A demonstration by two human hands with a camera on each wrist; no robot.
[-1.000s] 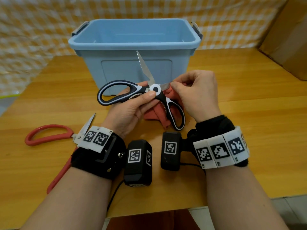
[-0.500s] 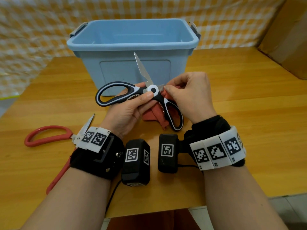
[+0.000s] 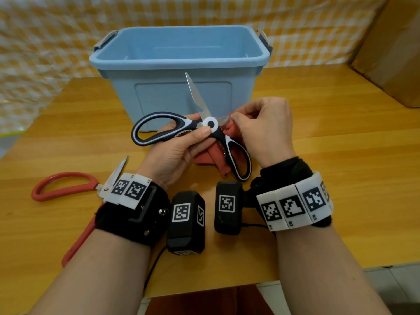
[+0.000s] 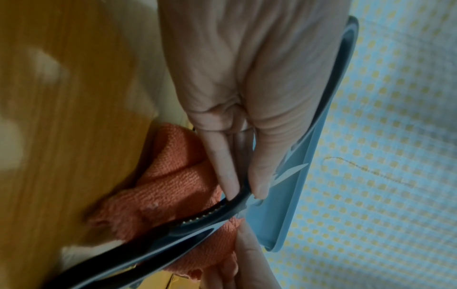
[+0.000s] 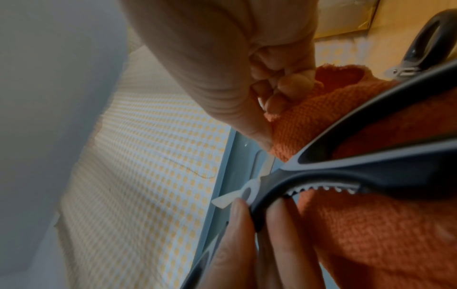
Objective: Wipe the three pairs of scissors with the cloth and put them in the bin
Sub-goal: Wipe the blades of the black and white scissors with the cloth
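Left hand [image 3: 179, 151] still grips the opened black scissors [image 3: 193, 133]; right hand [image 3: 261, 130], pinching the orange cloth [image 3: 213, 155], has slid nearer the pivot, so wiping continues.

The head view looks down over the table's near edge; both wrist views closely share the scissors [image 3: 193, 133] and cloth [image 4: 170, 183].

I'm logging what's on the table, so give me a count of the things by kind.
Scissors: 2 in view, the black-and-white pair in the hands and the red pair on the table.
Cloth: 1
Bin: 1
Total: 4
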